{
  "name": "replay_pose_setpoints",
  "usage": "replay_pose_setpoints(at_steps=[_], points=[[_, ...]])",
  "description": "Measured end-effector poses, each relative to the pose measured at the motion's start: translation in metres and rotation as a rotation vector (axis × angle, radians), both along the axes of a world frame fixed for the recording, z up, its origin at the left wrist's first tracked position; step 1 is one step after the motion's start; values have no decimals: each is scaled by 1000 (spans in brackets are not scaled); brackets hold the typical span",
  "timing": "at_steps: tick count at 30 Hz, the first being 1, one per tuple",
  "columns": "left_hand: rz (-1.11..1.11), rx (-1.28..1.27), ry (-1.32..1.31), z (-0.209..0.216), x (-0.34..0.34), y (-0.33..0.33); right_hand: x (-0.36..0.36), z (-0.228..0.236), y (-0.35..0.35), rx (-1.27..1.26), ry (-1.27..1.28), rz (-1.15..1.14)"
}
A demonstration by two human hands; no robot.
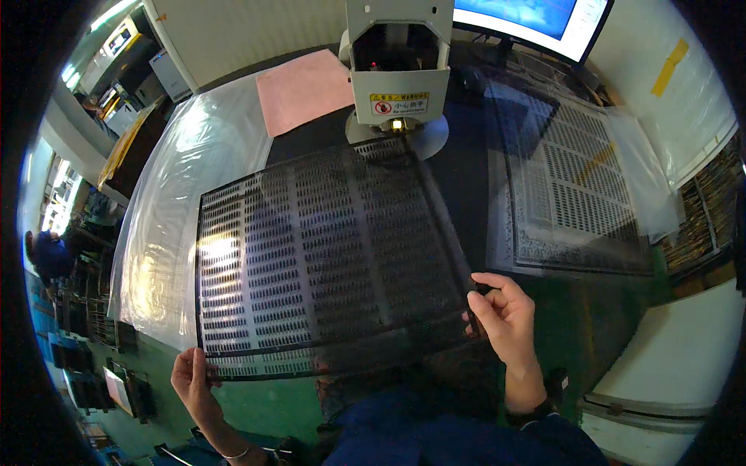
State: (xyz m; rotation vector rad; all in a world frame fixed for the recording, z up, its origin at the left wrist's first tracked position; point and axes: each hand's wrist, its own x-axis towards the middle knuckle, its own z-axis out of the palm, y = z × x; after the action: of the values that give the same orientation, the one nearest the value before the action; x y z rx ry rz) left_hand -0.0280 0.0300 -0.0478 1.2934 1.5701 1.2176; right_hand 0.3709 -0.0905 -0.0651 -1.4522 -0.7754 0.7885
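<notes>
Clear plastic sheets [167,202]: spread along the left of the dark table [466,186], probably to leave the middle free.
Left hand [194,375]: pinched on the near left corner of the slotted sheet [330,256], likely to spare the pattern from touch.
Pink cloth [305,92]: laid flat at the back, perhaps for easy reach.
Slotted sheet: stretched between both hands, with far right corner under the lamp [398,123], presumably for support or light; contact hard to tell.
Pale machine [400,89]: standing at back centre, lamp facing down.
Right hand [507,318]: closed on the sheet's right edge, thumb uppermost, seemingly to hold it taut.
Monitor [536,23]: set behind, probably for viewing hands-full.
Second patterned sheet [579,167]: lying flat at right, well apart, perhaps against creasing.
</notes>
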Motion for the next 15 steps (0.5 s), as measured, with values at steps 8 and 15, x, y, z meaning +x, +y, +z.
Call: replay_pose_setpoints(at_steps=[8, 15], points=[[-17, 42, 34, -2, 10, 10, 9, 9, 9, -46, -110, -17], [-15, 37, 11, -2, 13, 15, 11, 11, 12, -59, -126, -25]])
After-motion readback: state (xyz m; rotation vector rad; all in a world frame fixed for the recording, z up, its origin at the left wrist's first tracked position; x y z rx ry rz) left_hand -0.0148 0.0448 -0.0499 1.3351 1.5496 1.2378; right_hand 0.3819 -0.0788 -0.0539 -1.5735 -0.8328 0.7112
